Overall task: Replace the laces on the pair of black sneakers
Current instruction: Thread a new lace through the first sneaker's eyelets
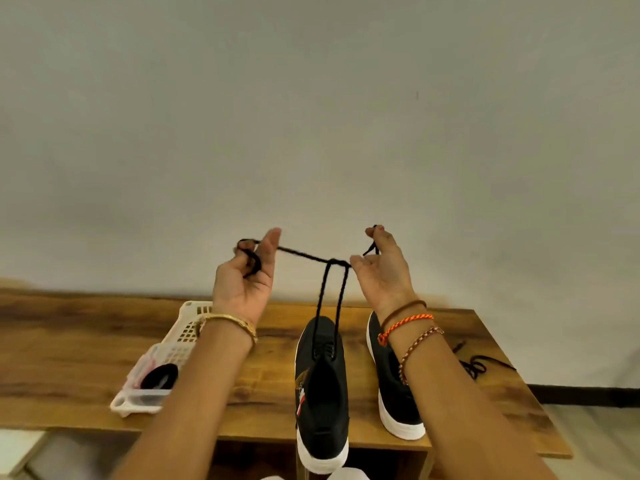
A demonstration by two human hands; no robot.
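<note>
Over at the left end of the wooden table [86,327] sits a white plastic basket [166,355] with a dark coil of lace [160,375] lying in it. Next along, the person's left hand [242,275] is raised above the table, palm toward them, fingers curled with one end of a black lace [301,254] looped around them — a gold bangle [232,323] circles that wrist. The lace runs taut across to a crossing point between the hands, and two strands drop from there to the eyelets of the near black sneaker [323,396], which stands on the table's front edge with its heel hanging over. The right hand [381,268] pinches the other end of the lace between thumb and fingertip, the remaining fingers loosely bent; braided threads [405,323] wrap the wrist. Behind that forearm stands the second sneaker [394,386], white-soled too — and farther right a loose lace [478,363] lies tangled on the wood.
</note>
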